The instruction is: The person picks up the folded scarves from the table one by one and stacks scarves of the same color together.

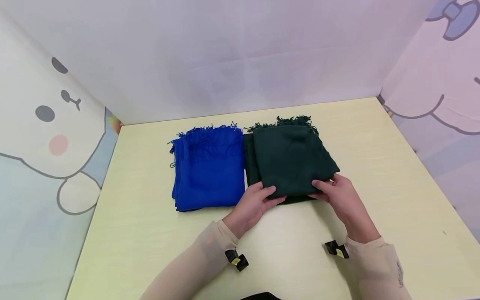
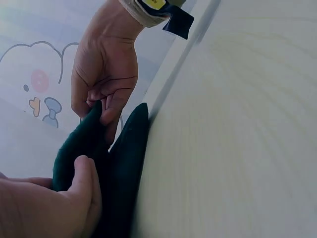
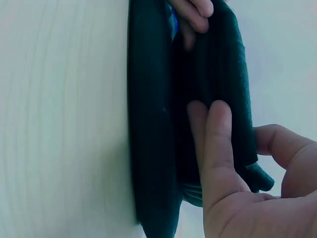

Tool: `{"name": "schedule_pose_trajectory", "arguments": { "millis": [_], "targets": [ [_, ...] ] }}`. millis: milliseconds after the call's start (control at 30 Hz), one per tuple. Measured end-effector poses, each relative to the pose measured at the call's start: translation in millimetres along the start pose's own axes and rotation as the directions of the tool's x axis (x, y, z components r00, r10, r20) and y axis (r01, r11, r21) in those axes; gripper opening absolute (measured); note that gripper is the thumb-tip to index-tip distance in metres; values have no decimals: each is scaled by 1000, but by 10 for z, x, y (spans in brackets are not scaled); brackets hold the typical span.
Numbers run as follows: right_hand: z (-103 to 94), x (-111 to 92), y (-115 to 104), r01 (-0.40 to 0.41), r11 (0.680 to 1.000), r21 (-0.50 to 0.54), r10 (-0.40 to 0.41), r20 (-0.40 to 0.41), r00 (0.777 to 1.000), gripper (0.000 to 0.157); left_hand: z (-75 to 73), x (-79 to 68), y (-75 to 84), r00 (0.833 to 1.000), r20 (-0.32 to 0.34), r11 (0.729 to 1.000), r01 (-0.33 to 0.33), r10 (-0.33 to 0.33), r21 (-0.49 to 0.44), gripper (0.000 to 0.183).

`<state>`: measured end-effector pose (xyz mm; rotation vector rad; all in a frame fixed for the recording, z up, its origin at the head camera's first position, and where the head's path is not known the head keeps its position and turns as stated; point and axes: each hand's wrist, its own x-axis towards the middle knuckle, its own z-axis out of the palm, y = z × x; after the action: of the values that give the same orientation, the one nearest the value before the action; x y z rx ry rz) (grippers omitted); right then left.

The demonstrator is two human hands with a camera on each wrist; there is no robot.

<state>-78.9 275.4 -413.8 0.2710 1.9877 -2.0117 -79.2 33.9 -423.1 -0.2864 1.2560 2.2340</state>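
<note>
A dark green fringed scarf (image 1: 290, 160), folded into a rough square, lies with its tassels toward the back wall. My left hand (image 1: 255, 206) pinches the near left corner of its upper layers, thumb on top and fingers underneath. At the near right corner, my right hand (image 1: 339, 198) grips the same layers the same way. In the right wrist view, the fingers (image 3: 218, 134) reach under the raised fold, and a gap parts it from the lower green layer (image 3: 151, 114). To the left is a folded blue fringed scarf (image 1: 213, 171), close beside the green one.
Both scarves are on a pale wood-grain table (image 1: 142, 237). A white wall (image 1: 240, 54) rises behind the table's far edge, and panels with cartoon animals (image 1: 48, 125) stand at both sides. Dark tags (image 1: 237, 260) hang at the sleeve cuffs.
</note>
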Motion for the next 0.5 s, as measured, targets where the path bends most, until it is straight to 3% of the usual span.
{"name": "schedule_pose_trajectory", "arguments": {
  "millis": [267, 500],
  "targets": [
    [-47, -16, 48, -111, 985, -131, 108, -31, 994, 69, -41, -51, -66, 1000, -11, 998, 27, -28, -51, 40],
    [-58, 7, 102, -147, 969, -198, 143, -33, 989, 59, -77, -59, -140, 1000, -27, 1000, 2, -2, -25, 41]
  ]
}}
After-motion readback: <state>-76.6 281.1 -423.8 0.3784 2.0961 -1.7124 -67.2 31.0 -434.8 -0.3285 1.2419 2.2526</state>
